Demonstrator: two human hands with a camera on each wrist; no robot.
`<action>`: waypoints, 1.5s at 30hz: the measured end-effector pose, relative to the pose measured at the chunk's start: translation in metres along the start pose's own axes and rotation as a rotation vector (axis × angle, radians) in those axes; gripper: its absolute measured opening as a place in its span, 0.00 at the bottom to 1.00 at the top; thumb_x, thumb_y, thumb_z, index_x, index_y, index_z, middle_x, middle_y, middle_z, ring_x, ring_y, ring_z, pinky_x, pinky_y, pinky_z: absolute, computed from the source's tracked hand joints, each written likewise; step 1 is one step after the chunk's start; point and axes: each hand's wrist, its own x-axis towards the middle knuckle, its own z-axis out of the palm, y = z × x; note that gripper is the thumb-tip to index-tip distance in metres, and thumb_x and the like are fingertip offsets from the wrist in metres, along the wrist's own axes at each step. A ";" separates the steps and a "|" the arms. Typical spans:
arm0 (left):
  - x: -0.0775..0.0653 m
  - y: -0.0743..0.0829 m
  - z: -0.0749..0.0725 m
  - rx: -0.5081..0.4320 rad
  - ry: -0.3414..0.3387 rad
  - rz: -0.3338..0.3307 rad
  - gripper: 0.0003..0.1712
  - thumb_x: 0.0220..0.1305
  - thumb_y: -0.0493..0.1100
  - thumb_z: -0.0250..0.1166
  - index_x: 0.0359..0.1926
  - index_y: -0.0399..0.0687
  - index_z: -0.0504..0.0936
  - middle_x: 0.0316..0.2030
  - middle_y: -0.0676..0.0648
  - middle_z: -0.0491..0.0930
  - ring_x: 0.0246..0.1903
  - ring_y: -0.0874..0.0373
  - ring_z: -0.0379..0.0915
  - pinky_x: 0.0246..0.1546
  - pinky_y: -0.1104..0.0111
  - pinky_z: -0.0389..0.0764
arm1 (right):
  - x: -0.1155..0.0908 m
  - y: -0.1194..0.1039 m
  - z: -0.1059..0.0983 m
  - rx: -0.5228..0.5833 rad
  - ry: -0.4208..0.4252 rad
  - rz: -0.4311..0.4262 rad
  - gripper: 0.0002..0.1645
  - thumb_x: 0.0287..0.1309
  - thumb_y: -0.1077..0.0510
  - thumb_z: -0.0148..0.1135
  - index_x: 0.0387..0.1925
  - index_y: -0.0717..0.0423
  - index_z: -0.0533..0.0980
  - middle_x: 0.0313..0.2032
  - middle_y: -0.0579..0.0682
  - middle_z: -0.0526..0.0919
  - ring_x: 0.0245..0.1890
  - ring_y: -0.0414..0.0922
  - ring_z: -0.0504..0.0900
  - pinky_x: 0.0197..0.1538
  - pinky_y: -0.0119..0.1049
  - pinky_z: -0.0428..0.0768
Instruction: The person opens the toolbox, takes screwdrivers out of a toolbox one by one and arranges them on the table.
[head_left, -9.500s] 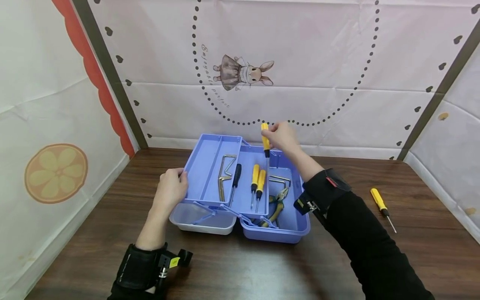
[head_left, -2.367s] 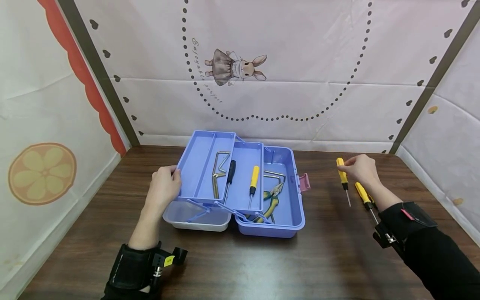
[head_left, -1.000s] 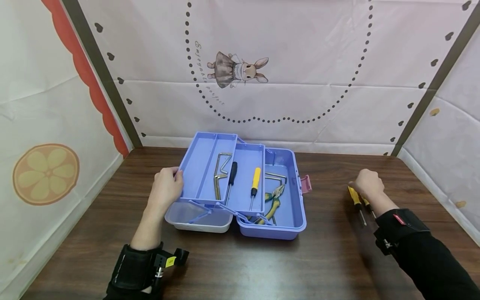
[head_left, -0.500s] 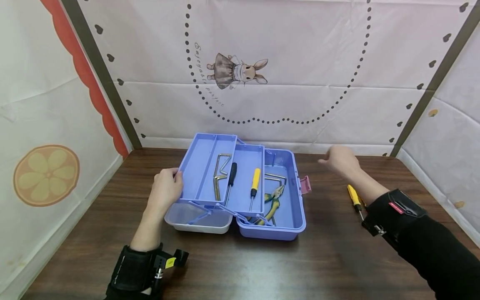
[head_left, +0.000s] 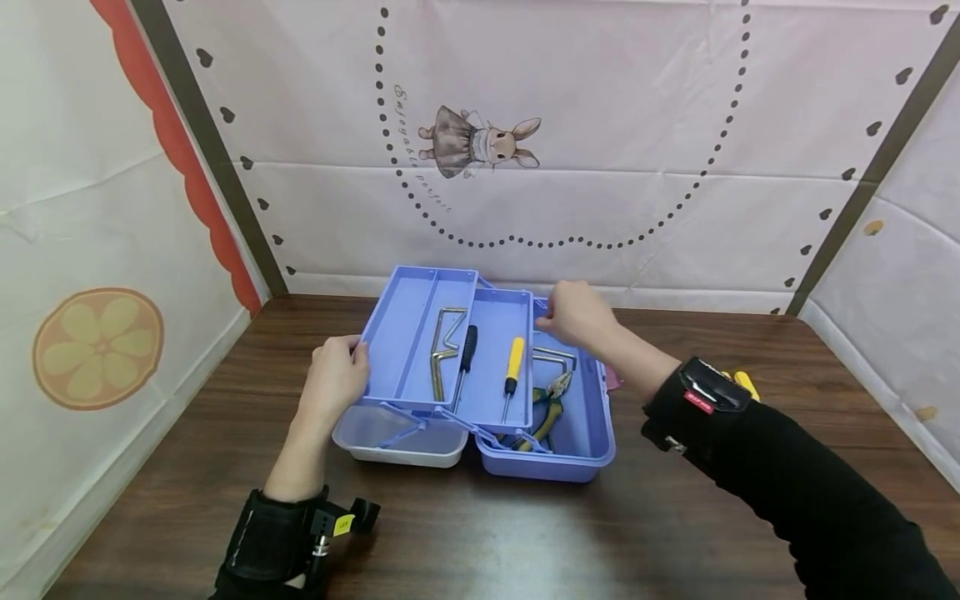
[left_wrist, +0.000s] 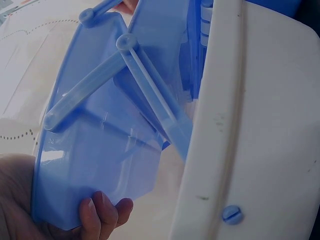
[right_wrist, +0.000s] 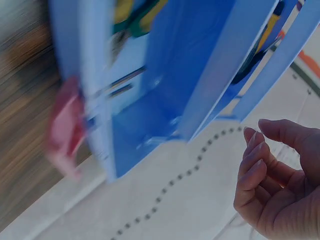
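1. Left hand (head_left: 335, 373): grip clamped on the left edge of the upper tray (head_left: 408, 333); left wrist view has the fingers curled round the blue plastic.
2. Right hand (head_left: 577, 315): nothing held, fingers loosely curled, thumb and index tips slightly apart. In head view it overlaps the rear of the toolbox base (head_left: 581, 433); right wrist view puts the fingertips near the tray ends, apart from them.
3. Toolbox, blue, sits unfolded mid worktop (head_left: 525, 533), trays fanned left, whitish see-through lid (head_left: 405, 454) under the upper tray.
4. Upper tray: divided lengthwise, bent metal rods (head_left: 437, 375) in its right-hand section.
5. Lower tray (head_left: 487, 325): yellow screwdriver (head_left: 514, 358), handle toward the back wall.
6. Black screwdriver (head_left: 468, 350) runs along the border of both trays; can't tell which one carries it.
7. Base: pliers (head_left: 555, 414) with green-and-yellow handles, partly hidden by the lower tray, more bent rods behind them.
8. Pink latch (head_left: 613, 379) on the base's right side, partly behind the right forearm.
9. Yellow handles (head_left: 747, 385) on the worktop at right, mostly hidden by the right sleeve.
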 end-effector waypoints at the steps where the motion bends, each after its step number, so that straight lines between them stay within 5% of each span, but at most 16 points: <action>1: 0.000 0.000 0.000 0.000 0.002 0.002 0.19 0.63 0.36 0.45 0.47 0.24 0.73 0.39 0.28 0.75 0.35 0.41 0.72 0.35 0.53 0.72 | 0.002 -0.005 0.002 -0.007 -0.014 0.005 0.17 0.50 0.54 0.61 0.13 0.59 0.74 0.10 0.45 0.68 0.13 0.39 0.65 0.17 0.29 0.63; 5: 0.000 0.000 0.001 -0.002 0.002 0.002 0.19 0.63 0.36 0.45 0.47 0.24 0.73 0.38 0.29 0.75 0.34 0.42 0.73 0.34 0.53 0.73 | 0.008 -0.021 0.011 -0.023 -0.077 0.032 0.14 0.51 0.54 0.61 0.17 0.59 0.74 0.15 0.47 0.71 0.16 0.40 0.69 0.19 0.29 0.66; 12: 0.000 -0.001 0.003 0.000 0.004 0.014 0.19 0.63 0.36 0.45 0.47 0.25 0.73 0.38 0.28 0.75 0.34 0.41 0.73 0.34 0.53 0.73 | 0.015 -0.033 0.029 -0.087 -0.218 0.113 0.22 0.52 0.49 0.61 0.42 0.63 0.73 0.28 0.52 0.76 0.23 0.43 0.75 0.21 0.30 0.70; 19: 0.000 0.000 0.003 -0.006 0.000 0.010 0.19 0.63 0.36 0.45 0.48 0.23 0.72 0.40 0.27 0.74 0.36 0.40 0.73 0.36 0.52 0.73 | 0.019 -0.036 0.036 -0.088 -0.260 0.162 0.19 0.52 0.47 0.60 0.34 0.60 0.75 0.17 0.49 0.73 0.16 0.41 0.74 0.17 0.28 0.66; 36: -0.001 -0.001 0.002 0.007 0.021 0.011 0.19 0.62 0.36 0.45 0.47 0.25 0.73 0.38 0.28 0.75 0.36 0.40 0.73 0.36 0.51 0.72 | 0.025 -0.035 0.039 -0.057 -0.276 0.212 0.14 0.52 0.51 0.60 0.31 0.59 0.74 0.17 0.49 0.75 0.13 0.40 0.72 0.16 0.28 0.66; 45: -0.001 -0.002 0.001 0.011 0.021 0.016 0.19 0.62 0.36 0.45 0.46 0.25 0.73 0.38 0.28 0.75 0.35 0.40 0.73 0.34 0.52 0.72 | 0.022 -0.031 0.040 0.050 -0.233 0.224 0.15 0.51 0.51 0.61 0.27 0.60 0.73 0.14 0.49 0.73 0.14 0.42 0.75 0.15 0.27 0.67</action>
